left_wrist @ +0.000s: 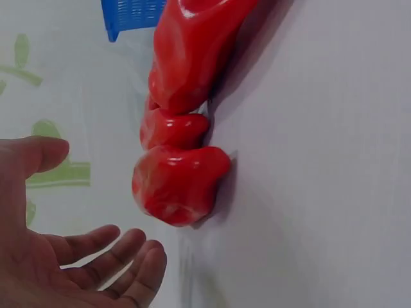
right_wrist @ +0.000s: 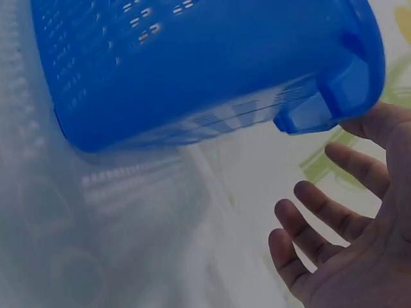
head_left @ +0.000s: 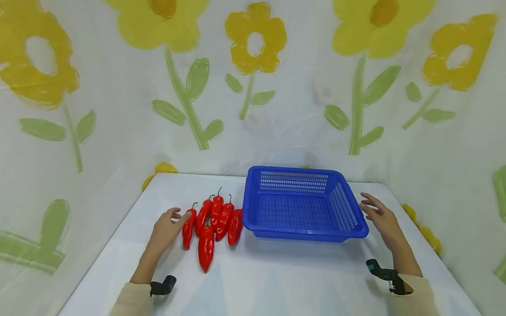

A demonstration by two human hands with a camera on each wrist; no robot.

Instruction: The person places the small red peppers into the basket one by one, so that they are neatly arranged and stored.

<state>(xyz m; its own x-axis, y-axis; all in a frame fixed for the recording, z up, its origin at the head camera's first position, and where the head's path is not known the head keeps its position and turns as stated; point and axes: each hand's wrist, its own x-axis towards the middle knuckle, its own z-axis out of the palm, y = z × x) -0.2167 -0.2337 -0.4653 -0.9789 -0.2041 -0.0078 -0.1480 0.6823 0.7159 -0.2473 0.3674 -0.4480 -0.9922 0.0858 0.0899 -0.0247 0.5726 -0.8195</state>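
Note:
Several red chili peppers [head_left: 206, 249] with dark stems lie in a loose cluster on the white table. My left hand [head_left: 168, 228] is beside the leftmost pepper [head_left: 189, 229]. The left wrist view shows the left hand [left_wrist: 96, 256] with its fingers spread and a gap between it and the nearest pepper [left_wrist: 176, 186]. A blue plastic basket [head_left: 304, 233] with slotted walls stands right of the peppers. At its right side is my right hand [head_left: 384, 223], fingers relaxed. In the right wrist view, the right hand's thumb meets the basket's rim [right_wrist: 369, 77]; whether it touches cannot be told.
The white table [head_left: 272, 281] has a glossy surface that mirrors the basket. A pale cloth [head_left: 284, 136] printed with yellow flowers hangs behind and along both sides. Each wrist wears a black camera mount, seen at the left wrist [head_left: 163, 286] and right wrist [head_left: 385, 274].

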